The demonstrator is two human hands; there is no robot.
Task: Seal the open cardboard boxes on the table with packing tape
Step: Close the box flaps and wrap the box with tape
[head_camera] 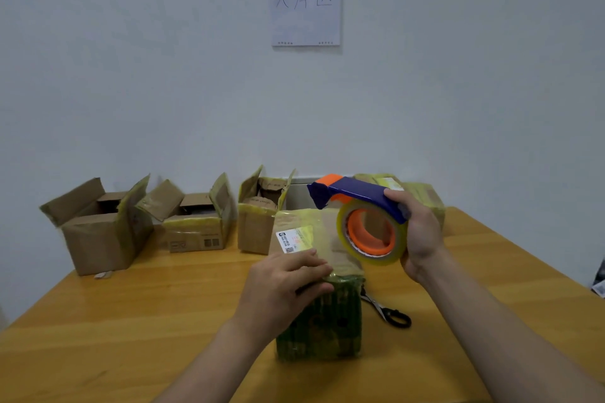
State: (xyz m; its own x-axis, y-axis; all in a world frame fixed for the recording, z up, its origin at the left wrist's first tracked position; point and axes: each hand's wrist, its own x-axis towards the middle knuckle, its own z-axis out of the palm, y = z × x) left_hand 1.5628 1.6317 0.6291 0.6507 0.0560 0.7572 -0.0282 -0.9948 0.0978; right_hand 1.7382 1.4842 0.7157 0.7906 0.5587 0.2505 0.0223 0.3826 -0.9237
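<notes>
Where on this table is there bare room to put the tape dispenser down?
Widest bare patch: the yellow wooden table front left, between the row of open brown cardboard boxes and the green tape-wrapped box. Also right of the black-handled scissors, toward the table's right edge. Crowded: the back edge along the wall.

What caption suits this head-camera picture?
Left hand rests on a taped box, right hand holds a tape dispenser above it; three open boxes behind.
</notes>
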